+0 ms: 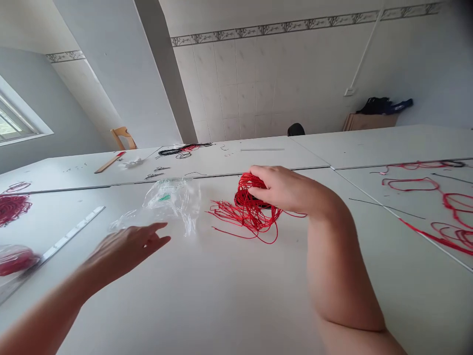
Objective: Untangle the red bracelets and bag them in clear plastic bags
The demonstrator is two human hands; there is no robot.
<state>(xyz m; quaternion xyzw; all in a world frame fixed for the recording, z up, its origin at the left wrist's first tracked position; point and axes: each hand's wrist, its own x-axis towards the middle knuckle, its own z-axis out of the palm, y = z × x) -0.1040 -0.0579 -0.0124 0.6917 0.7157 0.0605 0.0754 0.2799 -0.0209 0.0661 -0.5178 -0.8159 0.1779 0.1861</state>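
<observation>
A bundle of red cords (pixel 254 212) lies on the white table (pixel 221 286), its loose ends fanned out to the left. My right hand (pixel 281 190) grips the upper right part of the bundle, thumb and fingers closed round the strands. Left of the cords rests a crumpled clear plastic bag (pixel 173 199) with a green mark on it. Just in front of the bag is my left hand (pixel 138 242), with nothing in it and its thumb and forefinger apart.
A metal ruler (pixel 70 235) and bagged red material (pixel 16 260) lie at the left. Farther back are scissors (pixel 157 172), black cords (pixel 181 150) and a wooden stick (pixel 110 162). More red cords (pixel 458 202) spread over the right side.
</observation>
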